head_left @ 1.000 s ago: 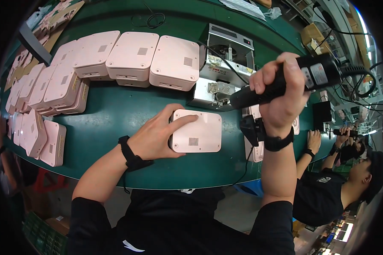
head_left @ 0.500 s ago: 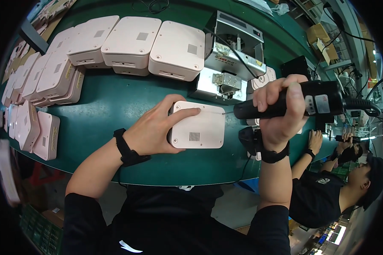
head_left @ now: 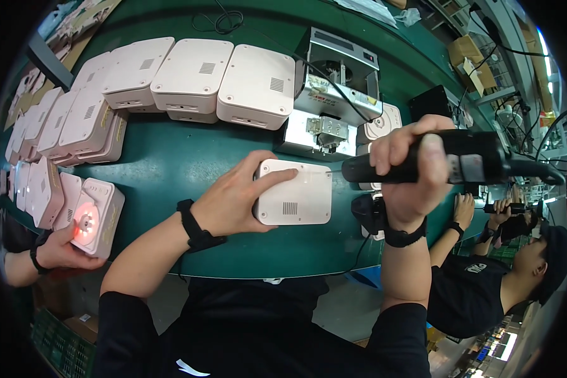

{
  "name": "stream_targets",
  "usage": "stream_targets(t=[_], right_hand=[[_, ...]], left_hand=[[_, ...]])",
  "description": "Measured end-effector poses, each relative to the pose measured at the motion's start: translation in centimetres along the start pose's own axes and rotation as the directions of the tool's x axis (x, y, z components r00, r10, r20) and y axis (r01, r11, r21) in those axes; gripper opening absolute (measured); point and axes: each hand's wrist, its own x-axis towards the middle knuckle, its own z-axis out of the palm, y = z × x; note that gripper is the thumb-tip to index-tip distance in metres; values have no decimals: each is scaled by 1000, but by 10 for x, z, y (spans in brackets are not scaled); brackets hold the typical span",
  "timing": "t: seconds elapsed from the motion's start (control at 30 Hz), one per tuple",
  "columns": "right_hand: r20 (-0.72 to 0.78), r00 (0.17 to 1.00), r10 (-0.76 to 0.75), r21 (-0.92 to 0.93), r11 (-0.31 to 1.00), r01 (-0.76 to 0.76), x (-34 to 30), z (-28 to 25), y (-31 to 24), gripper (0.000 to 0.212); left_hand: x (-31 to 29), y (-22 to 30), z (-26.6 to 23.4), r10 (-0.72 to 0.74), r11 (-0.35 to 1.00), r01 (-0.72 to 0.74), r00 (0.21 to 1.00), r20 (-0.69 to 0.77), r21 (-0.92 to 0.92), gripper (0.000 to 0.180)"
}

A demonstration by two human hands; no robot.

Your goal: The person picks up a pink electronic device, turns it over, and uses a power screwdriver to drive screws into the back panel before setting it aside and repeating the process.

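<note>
A white plastic box (head_left: 293,192) with rounded corners and a small grille lies on the green table. My left hand (head_left: 236,194) grips its left end, with the index finger stretched along the top. A black electric screwdriver (head_left: 416,162) is held level in my right hand (head_left: 416,170), my fingers wrapped round its body. Its thin bit points left at the box's upper right corner, where a screw hole sits; whether the tip is in the hole I cannot tell. A cable leaves the tool's right end.
Stacks of similar white boxes (head_left: 256,79) line the back and left. A metal screw feeder (head_left: 334,85) stands behind the screwdriver. At left another person's hand (head_left: 66,247) holds a box (head_left: 101,214) glowing red. A co-worker (head_left: 485,283) sits at right.
Another person's hand has come in at the left with a box that glows red. My hands, the white box and the screwdriver keep nearly the same places; the view has shifted slightly.
</note>
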Motion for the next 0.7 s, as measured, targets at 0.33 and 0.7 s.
stream_targets(t=[0.33, 0.7], right_hand=[[-69, 996, -62, -84, 995, 56, 38, 17, 2, 19], [-36, 999, 10, -42, 999, -12, 19, 13, 2, 20]], left_hand=[[17, 7, 14, 31, 999, -30, 1000, -5, 24, 81], [18, 4, 14, 19, 1000, -19, 1000, 1, -10, 82]])
